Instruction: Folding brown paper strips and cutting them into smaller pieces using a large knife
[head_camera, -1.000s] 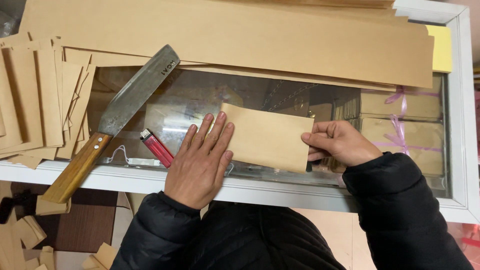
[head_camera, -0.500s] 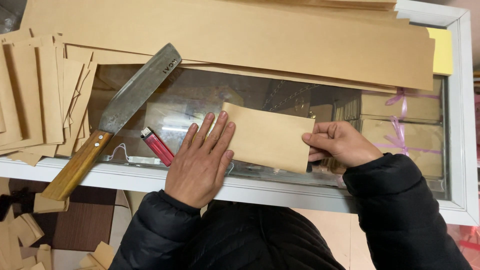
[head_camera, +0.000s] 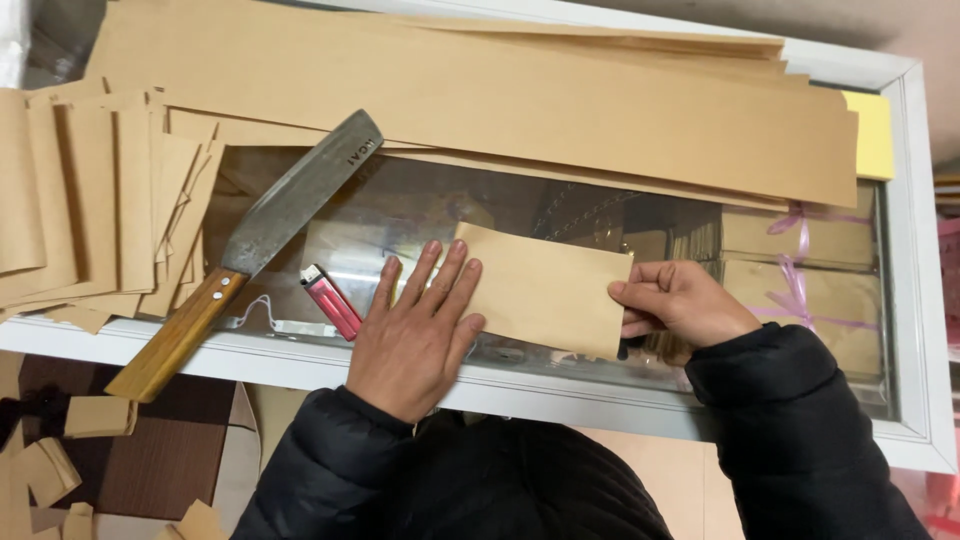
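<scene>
Two hands work one small brown paper piece (head_camera: 545, 290), which lies on the glass-topped table (head_camera: 420, 200), near its front edge and roughly at centre. Left hand (head_camera: 415, 335) lies flat, fingers spread, pressing down the piece's left end. Right hand (head_camera: 680, 305) pinches the right edge between thumb and fingers, grip closed on the paper. The piece appears already cut to size and flat (whether a fold is started, I cannot tell); no flap is seen turned up.

Surroundings: a large cleaver with wooden handle (head_camera: 250, 250) lies diagonally to the left, blade pointing far-right, apart from the hands. A red lighter (head_camera: 332, 303) sits just beside the left hand. Cut paper pieces (head_camera: 90, 210) are stacked at far left; long brown sheets (head_camera: 480, 90) cover the far side. Nothing obstructs the hands.
</scene>
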